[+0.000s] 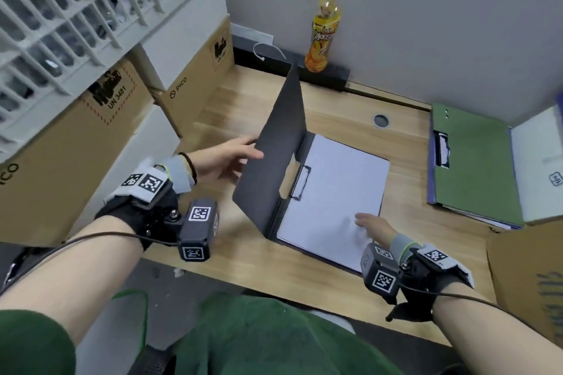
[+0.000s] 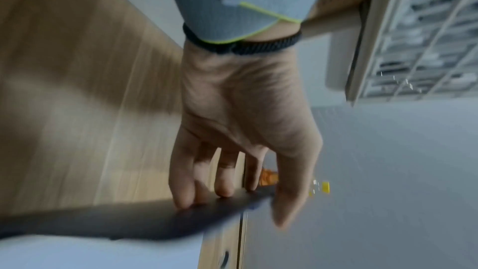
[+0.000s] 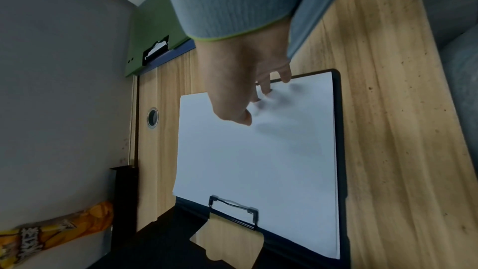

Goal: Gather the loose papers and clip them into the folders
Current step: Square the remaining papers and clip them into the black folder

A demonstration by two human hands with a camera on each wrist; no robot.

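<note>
A black folder (image 1: 274,143) lies mid-desk with its cover raised about halfway. My left hand (image 1: 240,155) pinches the cover's free edge; in the left wrist view the fingertips (image 2: 225,191) sit on the dark cover (image 2: 129,220) with the thumb past its edge. A white paper stack (image 1: 335,192) lies on the folder's base, under the metal clip (image 1: 300,183). My right hand (image 1: 365,222) rests with relaxed fingers on the stack's near corner; the right wrist view shows the fingertips (image 3: 266,91) touching the paper (image 3: 258,161), away from the clip (image 3: 235,212).
A closed green folder (image 1: 469,161) lies at the right on a blue one, beside a white box (image 1: 539,161). An orange drink bottle (image 1: 324,30) stands against the back wall. Cardboard boxes (image 1: 91,137) line the left, and another (image 1: 530,277) stands near right. Cable hole (image 1: 380,120).
</note>
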